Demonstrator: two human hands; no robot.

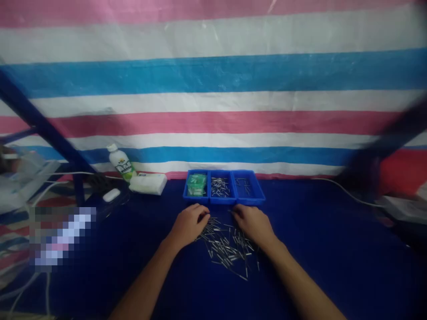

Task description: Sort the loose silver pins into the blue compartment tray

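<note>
A loose pile of small metal pins point(227, 249) lies on the dark blue table. My left hand point(188, 223) rests palm down at the pile's left edge, fingers curled onto the pins. My right hand point(253, 224) rests palm down on the pile's upper right part, fingertips toward the middle. Whether either hand pinches a pin is hidden by the fingers. Just beyond the hands stand three joined blue bins: the left bin point(196, 198) holds green packets, the middle bin point(220, 198) holds several pins, the right bin point(256, 198) holds a few pins.
A white bottle with a green label point(121, 163) and a white pack point(148, 183) sit at the back left, beside a small white device point(111, 194) and cables. A striped tarp point(213, 89) hangs behind the table. Blue frame bars point(43, 126) slant at left and right.
</note>
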